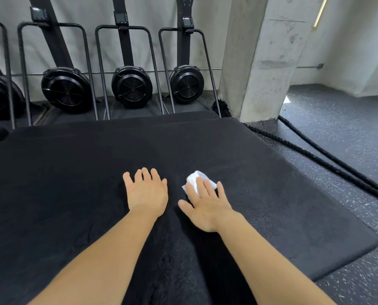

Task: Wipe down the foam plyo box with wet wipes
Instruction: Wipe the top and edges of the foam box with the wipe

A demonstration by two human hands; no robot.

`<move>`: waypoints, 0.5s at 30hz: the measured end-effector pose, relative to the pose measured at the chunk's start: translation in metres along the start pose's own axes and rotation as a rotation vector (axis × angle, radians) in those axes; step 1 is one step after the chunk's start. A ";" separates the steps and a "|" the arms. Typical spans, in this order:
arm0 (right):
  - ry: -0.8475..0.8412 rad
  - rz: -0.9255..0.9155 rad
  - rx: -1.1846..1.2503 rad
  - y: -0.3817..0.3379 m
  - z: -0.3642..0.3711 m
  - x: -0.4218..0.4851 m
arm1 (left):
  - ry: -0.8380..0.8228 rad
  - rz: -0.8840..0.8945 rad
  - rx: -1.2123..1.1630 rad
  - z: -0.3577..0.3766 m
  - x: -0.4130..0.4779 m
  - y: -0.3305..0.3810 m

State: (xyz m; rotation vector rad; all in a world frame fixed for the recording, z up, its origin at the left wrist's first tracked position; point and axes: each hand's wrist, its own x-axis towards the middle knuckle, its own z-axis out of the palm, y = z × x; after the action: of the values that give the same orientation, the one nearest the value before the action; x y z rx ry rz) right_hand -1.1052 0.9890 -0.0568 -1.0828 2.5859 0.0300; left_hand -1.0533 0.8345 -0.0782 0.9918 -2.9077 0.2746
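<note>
the wiping step itself is judged to be in hand. the black top of the foam plyo box (73, 183) fills most of the view. a white wet wipe (198, 178), crumpled into a small wad, is pressed against that top, a little right of the middle of the view. the wipe is partly covered by the right hand (205, 208), whose fingers (206, 189) are laid straight and slightly spread over it, with the thumb out to the side; nothing is pinched or curled round. the left hand (147, 192) is rested palm down on the bare foam just beside it and apart from the wipe, its fingers (146, 175) likewise straight and fanned. it is taken to be a brace for the leaning body.

no wet sheen can be made out on the dark surface, so how much of the top has been covered cannot be told. the sides of the box are hidden from this view.

for the next move, downward pressure through flat fingers is called for, with the wipe drawn in overlapping strokes toward the edges. the wad is small against so broad a top, so many passes are to be expected, and it may need to be unfolded or turned. the soft, textured cover may drag at the wipe and bunch it further. the battle ropes (315, 155) on the speckled floor (337, 128) to the right lie well apart from the work.
</note>
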 end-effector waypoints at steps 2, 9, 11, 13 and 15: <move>0.010 -0.024 0.020 0.011 -0.003 0.004 | -0.001 -0.001 -0.001 0.001 0.001 0.000; 0.079 0.140 0.095 0.082 -0.019 0.035 | 0.016 0.002 0.044 0.007 0.004 -0.001; 0.075 0.195 0.088 0.102 -0.024 0.043 | 0.015 0.001 0.051 0.009 0.005 -0.001; 0.072 0.235 0.063 0.116 -0.027 0.048 | 0.011 0.002 0.058 0.010 0.005 0.000; 0.069 0.266 0.055 0.121 -0.029 0.050 | 0.007 0.004 0.060 0.010 0.005 0.000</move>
State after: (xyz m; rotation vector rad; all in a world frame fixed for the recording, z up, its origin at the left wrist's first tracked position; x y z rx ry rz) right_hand -1.2313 1.0362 -0.0583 -0.7272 2.7578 -0.0160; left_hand -1.0573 0.8290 -0.0872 0.9914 -2.9113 0.3671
